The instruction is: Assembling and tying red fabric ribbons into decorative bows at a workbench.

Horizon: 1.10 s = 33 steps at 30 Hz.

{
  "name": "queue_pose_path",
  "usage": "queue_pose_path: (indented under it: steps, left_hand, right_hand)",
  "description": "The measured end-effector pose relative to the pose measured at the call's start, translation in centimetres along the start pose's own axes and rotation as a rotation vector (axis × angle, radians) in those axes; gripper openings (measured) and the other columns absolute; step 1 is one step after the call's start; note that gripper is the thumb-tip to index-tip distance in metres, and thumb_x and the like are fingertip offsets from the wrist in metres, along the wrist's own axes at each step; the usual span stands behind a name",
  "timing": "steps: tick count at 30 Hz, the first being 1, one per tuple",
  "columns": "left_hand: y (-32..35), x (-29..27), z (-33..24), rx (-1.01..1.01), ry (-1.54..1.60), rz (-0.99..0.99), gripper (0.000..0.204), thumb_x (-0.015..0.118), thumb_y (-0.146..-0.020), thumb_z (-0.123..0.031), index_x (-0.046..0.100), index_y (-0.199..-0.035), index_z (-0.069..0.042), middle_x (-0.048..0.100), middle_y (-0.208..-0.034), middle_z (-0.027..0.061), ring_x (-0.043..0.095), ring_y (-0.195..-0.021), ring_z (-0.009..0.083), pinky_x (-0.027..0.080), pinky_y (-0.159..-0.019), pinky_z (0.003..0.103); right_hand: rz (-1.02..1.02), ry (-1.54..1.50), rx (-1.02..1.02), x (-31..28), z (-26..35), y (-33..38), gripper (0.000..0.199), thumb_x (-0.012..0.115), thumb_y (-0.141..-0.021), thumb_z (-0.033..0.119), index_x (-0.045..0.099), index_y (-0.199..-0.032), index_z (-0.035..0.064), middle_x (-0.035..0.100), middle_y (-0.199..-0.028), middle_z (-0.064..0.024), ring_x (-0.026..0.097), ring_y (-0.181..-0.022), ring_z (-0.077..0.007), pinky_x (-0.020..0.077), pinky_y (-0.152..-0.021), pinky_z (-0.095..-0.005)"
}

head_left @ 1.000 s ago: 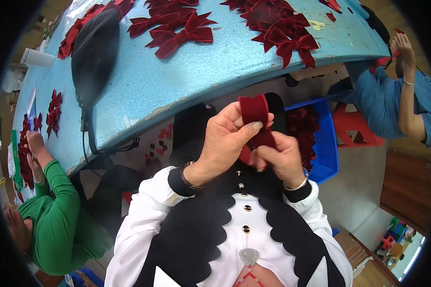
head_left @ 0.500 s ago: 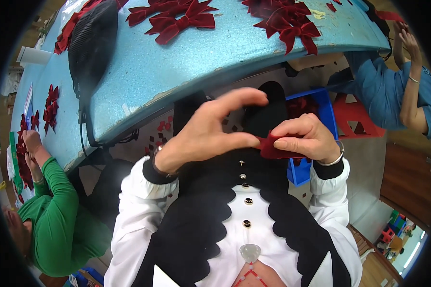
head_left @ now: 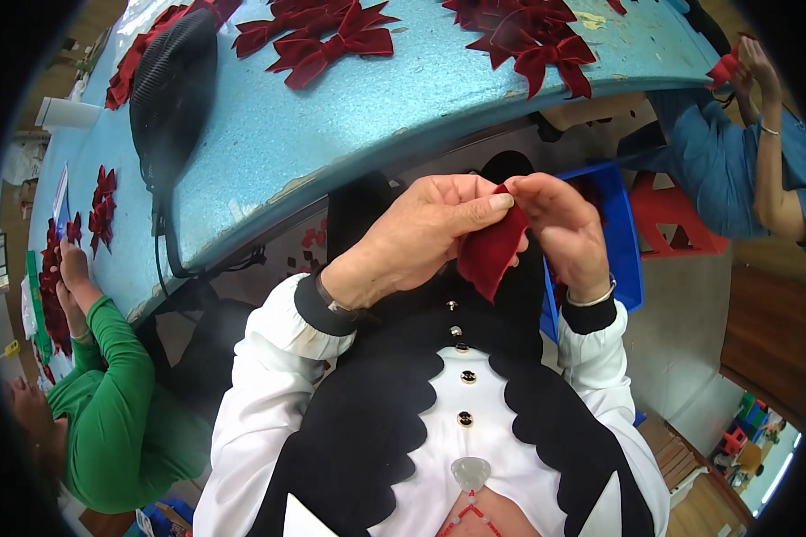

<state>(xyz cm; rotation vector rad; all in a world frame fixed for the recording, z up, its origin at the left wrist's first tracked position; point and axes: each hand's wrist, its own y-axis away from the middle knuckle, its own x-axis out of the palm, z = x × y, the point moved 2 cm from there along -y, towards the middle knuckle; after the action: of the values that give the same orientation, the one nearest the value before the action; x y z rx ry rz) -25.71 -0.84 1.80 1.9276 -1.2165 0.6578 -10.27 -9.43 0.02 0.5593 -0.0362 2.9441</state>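
Note:
A piece of dark red velvet ribbon (head_left: 493, 253) hangs in front of my chest, its pointed lower end downward. My left hand (head_left: 403, 234) grips its upper part, with the thumb pressed on the velvet. Fingertips of my right hand (head_left: 571, 234) pinch the top edge, meeting the left thumb there. The right hand's lower fingers curl behind the cloth and are partly hidden. Both hands are above my lap, just off the table edge.
Red velvet bows (head_left: 331, 45) and another pile of bows (head_left: 533, 49) lie on the blue table (head_left: 287, 134), near a black mesh-headed device (head_left: 175, 98). A blue crate (head_left: 622, 237) stands by my right forearm. People in green (head_left: 121, 403) and blue (head_left: 734, 152) work at either side.
My left hand has gone from spread fingers to gripping the velvet. The ribbon has turned from lying sideways in my right hand to hanging downward between both hands.

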Motion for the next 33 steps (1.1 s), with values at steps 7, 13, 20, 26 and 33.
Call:
queue_pose_path:
  steps: [7,13,20,26,33]
  left_hand:
    - [-0.2,1.3,-0.2,0.070,-0.032,-0.031,0.025,0.059,-0.086,-0.008,0.056,-0.109,0.003,0.066,-0.088,0.0124,0.065,-0.078,0.0193,0.054,-0.076,0.031]
    - [0.0,1.4,-0.6,0.045,-0.063,-0.025,0.022,0.057,-0.089,-0.010,0.059,-0.107,0.002,0.066,-0.088,0.0113,0.065,-0.079,0.0185,0.054,-0.073,0.031]
    - [-0.4,1.0,-0.4,0.213,-0.020,-0.203,0.021,0.054,-0.091,-0.014,0.061,-0.105,0.001,0.066,-0.086,0.0090,0.063,-0.072,0.0159,0.053,-0.068,0.029]
    - [0.0,1.3,-0.3,0.306,-0.111,-0.291,0.018,0.061,-0.087,-0.014,0.066,-0.097,0.000,0.066,-0.082,0.0060,0.062,-0.070,0.0114,0.051,-0.064,0.022]
    - [-0.1,0.7,0.6,0.427,-0.251,-0.424,0.017,0.063,-0.086,-0.015,0.067,-0.096,-0.002,0.063,-0.076,0.0016,0.056,-0.063,0.0067,0.044,-0.056,0.018]
  right_hand:
    - [0.008,0.464,-0.126,-0.6,-0.1,-0.9,0.027,0.058,-0.084,0.007,0.057,-0.109,-0.0022,0.063,-0.098,-0.0080,0.062,-0.083,-0.0145,0.0485,-0.075,-0.0244]
    - [0.053,0.330,0.000,-1.6,-1.2,-1.0,0.021,0.061,-0.083,0.006,0.059,-0.103,-0.0022,0.063,-0.095,-0.0068,0.060,-0.082,-0.0106,0.0484,-0.071,-0.0238]
    - [-0.063,0.087,-0.063,1.7,0.9,-0.8,0.017,0.057,-0.085,0.005,0.062,-0.098,-0.0031,0.063,-0.097,-0.0082,0.059,-0.089,-0.0116,0.0464,-0.077,-0.0234]
    - [-0.002,0.411,0.021,0.8,0.2,-0.8,0.019,0.055,-0.085,0.006,0.061,-0.100,-0.0045,0.061,-0.102,-0.0085,0.058,-0.092,-0.0125,0.0453,-0.081,-0.0235]
    - [0.018,0.099,-0.120,0.7,-1.3,-1.9,0.022,0.054,-0.084,0.010,0.060,-0.099,-0.0053,0.063,-0.090,-0.0077,0.060,-0.082,-0.0119,0.0469,-0.077,-0.0246]
